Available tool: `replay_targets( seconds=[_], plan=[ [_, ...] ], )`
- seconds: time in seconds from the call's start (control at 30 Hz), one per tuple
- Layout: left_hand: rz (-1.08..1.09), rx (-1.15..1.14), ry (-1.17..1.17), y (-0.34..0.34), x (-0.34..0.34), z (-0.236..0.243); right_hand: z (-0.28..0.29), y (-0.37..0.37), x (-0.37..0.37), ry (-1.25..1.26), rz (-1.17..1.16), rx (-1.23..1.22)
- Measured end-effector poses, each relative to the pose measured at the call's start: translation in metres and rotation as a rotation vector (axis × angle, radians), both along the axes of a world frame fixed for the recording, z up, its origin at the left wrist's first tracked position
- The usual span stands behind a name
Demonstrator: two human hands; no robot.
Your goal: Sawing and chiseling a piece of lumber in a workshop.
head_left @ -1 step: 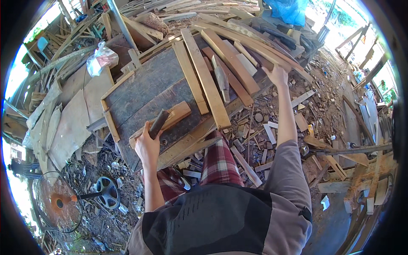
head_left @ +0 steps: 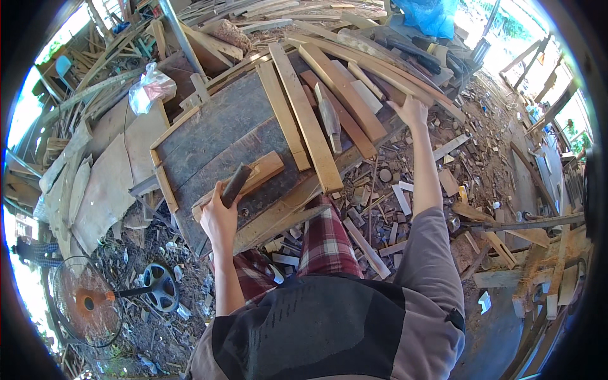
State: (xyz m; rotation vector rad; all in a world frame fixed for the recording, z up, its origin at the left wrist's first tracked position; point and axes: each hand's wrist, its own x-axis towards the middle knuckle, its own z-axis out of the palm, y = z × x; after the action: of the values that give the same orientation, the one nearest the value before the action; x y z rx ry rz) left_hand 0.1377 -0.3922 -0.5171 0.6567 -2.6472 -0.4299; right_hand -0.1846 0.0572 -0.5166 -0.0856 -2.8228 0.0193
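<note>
My left hand point(head_left: 219, 214) is closed around the near end of what looks like a wooden hand plane point(head_left: 266, 170), a long light block with a dark round handle slanting across it. It rests on the dark workbench point(head_left: 209, 136). My right arm reaches forward, and my right hand point(head_left: 413, 111) grips the near end of a long wooden board point(head_left: 386, 71) at the bench's right side; some of its fingers are hidden. Between the hands lie several wooden strips, including a long light one point(head_left: 305, 117) and a reddish-brown one point(head_left: 345, 95). A pointed, pale-bladed tool point(head_left: 329, 117) rests among them.
Wood offcuts point(head_left: 373, 202) litter the ground below the bench. A standing fan point(head_left: 88, 301) is at the lower left. A plastic bag point(head_left: 152, 88) sits beyond the bench's left corner, and a blue sheet point(head_left: 427, 16) hangs at the back. Timber point(head_left: 538, 272) is stacked at the right.
</note>
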Motion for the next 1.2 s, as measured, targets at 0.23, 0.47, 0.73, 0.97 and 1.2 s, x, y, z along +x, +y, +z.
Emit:
replay_targets(
  seconds=[0.23,0.47,0.73,0.97,1.2],
  plan=[
    [0.012,0.059,-0.036,0.006,-0.002,0.008,-0.015,-0.006,-0.027,-0.038,-0.222,0.006],
    [-0.083,-0.062,0.058,-0.002,-0.007,-0.011,0.002,0.014,-0.017,-0.084,-0.199,0.022],
    [-0.033,-0.067,0.045,-0.006,0.001,-0.01,0.019,-0.093,0.103,-0.289,0.116,-0.344],
    [-0.054,-0.075,0.011,-0.009,-0.001,-0.016,-0.032,-0.106,0.094,0.055,0.017,-0.348],
    [-0.049,-0.047,-0.023,0.006,-0.004,0.001,-0.038,-0.081,0.067,0.114,-0.043,-0.199]
  ],
)
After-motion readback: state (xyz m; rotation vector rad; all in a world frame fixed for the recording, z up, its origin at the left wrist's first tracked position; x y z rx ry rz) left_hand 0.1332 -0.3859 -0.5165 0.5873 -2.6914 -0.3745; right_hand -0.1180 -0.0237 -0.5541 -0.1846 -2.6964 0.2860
